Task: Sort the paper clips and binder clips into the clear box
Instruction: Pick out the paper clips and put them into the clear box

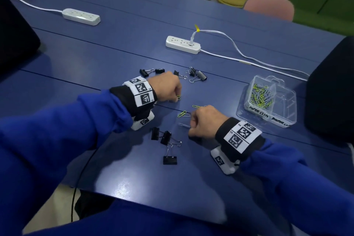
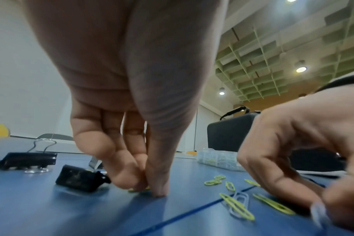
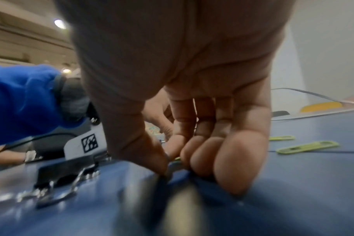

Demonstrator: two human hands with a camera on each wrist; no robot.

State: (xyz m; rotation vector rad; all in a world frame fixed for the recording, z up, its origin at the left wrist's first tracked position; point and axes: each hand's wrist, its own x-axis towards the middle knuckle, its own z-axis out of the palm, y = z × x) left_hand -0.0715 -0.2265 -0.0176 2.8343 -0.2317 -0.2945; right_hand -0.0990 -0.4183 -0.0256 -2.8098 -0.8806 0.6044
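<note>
Both hands work low on the blue counter point(image 1: 115, 53): the left hand point(image 1: 166, 86) pinches a yellow-green paper clip point(image 1: 179, 97), and the right hand point(image 1: 205, 122) pinches a silver paper clip point(image 1: 184, 125). Black binder clips point(image 1: 166, 138) lie nearby; the clear box point(image 1: 268, 101) sits right, holding paper clips.

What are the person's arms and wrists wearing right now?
Both arms wear bright blue sleeves. Behind the bare left hand and bare right hand, each wrist carries a black band with white panels printed with square black-and-white tags.
</note>
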